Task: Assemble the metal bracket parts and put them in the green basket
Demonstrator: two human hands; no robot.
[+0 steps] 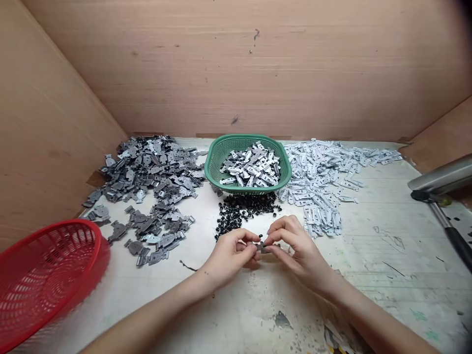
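Landmark: the green basket [248, 189]. On the person's side of it, low over the table [236, 314], the left hand [232, 250] and right hand [300, 250] meet, fingertips of both pinched on a small grey metal piece [263, 247]; its detail is mostly covered.

Risk, as I judge it: the grip is only fingertip-deep, so uneven pressure could flick the piece loose. Loose black bits [236, 216], scattered between hands and green basket, might be knocked about by a knuckle. Thin edges could nick a finger.

Containers: the green basket holds a mound of white and grey metal parts [254, 167], heaped at mixed angles; a hard bump might spill some. Grey plates [151, 167] pile left of it, white strips [317, 182] right. Nearer and far left of it, a red basket [55, 275], partly out of sight.
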